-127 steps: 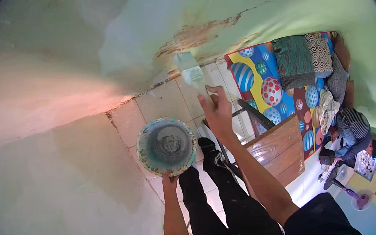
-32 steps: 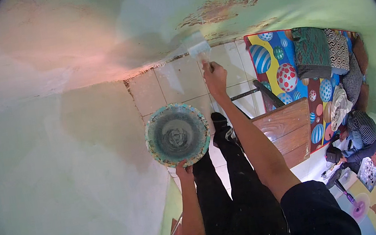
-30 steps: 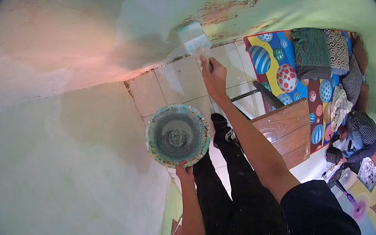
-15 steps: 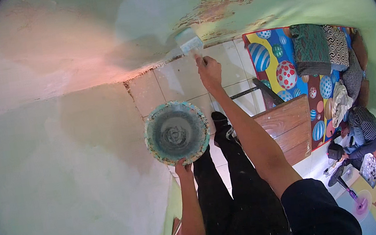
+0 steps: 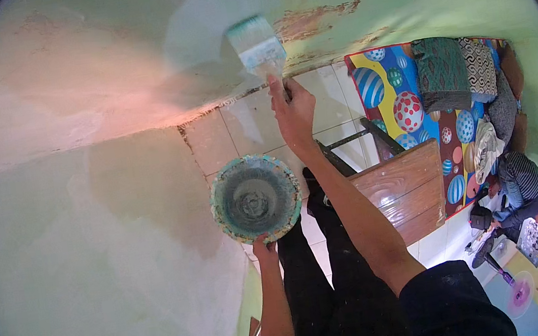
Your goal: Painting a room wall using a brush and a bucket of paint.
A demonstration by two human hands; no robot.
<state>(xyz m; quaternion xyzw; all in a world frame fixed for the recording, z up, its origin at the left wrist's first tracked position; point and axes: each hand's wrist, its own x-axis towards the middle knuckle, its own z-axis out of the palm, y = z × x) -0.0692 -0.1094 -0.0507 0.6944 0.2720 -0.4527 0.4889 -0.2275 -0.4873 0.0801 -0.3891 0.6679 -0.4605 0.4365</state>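
Gripping brush (image 5: 259,48) in right hand (image 5: 296,113) fingers, bucket (image 5: 224,201) rim in left hand (image 5: 263,245) fingers — perhaps risking bucket tipping beyond left fingertips through one-sided support.

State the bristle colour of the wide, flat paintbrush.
Pale bluish-green bristles; the head view shows them best.

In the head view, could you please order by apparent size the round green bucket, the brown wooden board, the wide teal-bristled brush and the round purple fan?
Largest: round green bucket and brown wooden board, too alike to rank.
Next: wide teal-bristled brush.
Smallest: round purple fan.
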